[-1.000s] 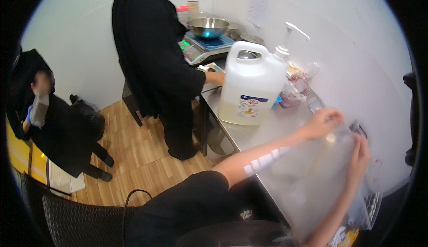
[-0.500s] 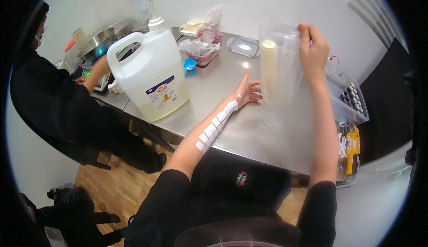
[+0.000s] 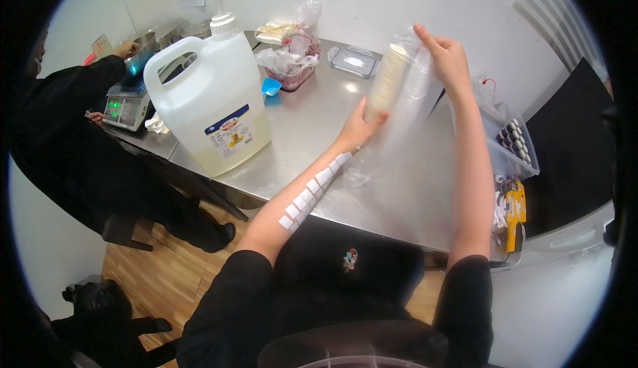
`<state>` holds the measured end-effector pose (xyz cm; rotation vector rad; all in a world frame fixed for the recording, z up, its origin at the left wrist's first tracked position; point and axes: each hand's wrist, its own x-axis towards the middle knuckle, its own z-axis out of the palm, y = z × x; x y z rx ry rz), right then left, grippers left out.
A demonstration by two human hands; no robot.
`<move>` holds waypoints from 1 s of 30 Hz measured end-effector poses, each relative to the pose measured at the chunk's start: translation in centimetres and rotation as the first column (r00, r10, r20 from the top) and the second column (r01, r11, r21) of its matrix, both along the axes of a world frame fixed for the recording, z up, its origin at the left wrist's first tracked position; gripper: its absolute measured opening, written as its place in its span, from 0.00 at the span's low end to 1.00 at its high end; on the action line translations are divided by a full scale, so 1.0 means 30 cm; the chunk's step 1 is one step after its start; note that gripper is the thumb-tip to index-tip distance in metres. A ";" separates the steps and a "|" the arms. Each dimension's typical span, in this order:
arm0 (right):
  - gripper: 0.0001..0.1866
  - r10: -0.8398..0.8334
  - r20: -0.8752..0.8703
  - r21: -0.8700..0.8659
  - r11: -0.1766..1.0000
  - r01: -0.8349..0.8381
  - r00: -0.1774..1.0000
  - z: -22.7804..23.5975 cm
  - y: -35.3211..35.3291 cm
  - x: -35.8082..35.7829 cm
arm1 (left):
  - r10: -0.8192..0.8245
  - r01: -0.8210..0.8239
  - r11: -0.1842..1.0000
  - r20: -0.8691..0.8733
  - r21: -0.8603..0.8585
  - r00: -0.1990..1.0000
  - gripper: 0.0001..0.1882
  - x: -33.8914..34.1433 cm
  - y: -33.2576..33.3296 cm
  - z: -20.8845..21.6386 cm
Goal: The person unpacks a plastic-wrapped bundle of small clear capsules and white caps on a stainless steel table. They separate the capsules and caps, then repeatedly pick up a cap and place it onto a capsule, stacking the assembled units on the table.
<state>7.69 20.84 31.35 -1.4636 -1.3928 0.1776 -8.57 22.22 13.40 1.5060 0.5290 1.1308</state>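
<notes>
A clear plastic bag (image 3: 392, 132) is tilted above the metal table. It holds a tall cream-coloured stack of what look like small cups or lids (image 3: 387, 79) and a see-through stack (image 3: 417, 81) beside it. My left hand (image 3: 361, 129) is closed round the lower end of the cream stack through the plastic, thumb on the near side. My right hand (image 3: 446, 62) pinches the bag near its upper end. White strips of tape (image 3: 312, 192) run along my left forearm.
On the metal table (image 3: 299, 175) stand a big white pump jug (image 3: 216, 112), a blue scoop (image 3: 270, 87), a basket of bagged reddish stuff (image 3: 292, 69) and a grey-rimmed lid (image 3: 353, 61). A plastic bin (image 3: 512, 135) is at right. Leftward, a co-worker (image 3: 73, 129) stands by a scale (image 3: 126, 110).
My left hand has gone from open beside the bag to closed round its lower part. The bag now leans over. The co-worker's hand has moved up to a metal bowl.
</notes>
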 end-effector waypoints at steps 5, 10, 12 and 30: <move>0.24 0.052 0.018 -0.207 0.977 -0.047 0.998 -0.005 0.001 0.110 | -0.016 0.013 0.995 0.031 0.102 0.999 0.41 -0.011 0.055 -0.002; 0.20 0.111 -0.206 -0.306 0.936 -0.172 0.972 -0.102 0.016 0.251 | 0.073 -0.034 0.959 -0.126 0.281 0.989 0.33 -0.042 0.066 0.061; 0.20 0.138 -0.252 -0.337 0.915 -0.221 0.958 -0.157 0.006 0.319 | 0.074 0.017 0.942 -0.254 0.336 0.964 0.32 -0.051 0.063 0.110; 0.15 -0.239 -0.193 -0.013 0.970 0.241 0.952 -0.789 -0.162 0.087 | 0.289 0.410 0.577 -0.646 0.706 0.706 0.47 0.136 0.026 -0.076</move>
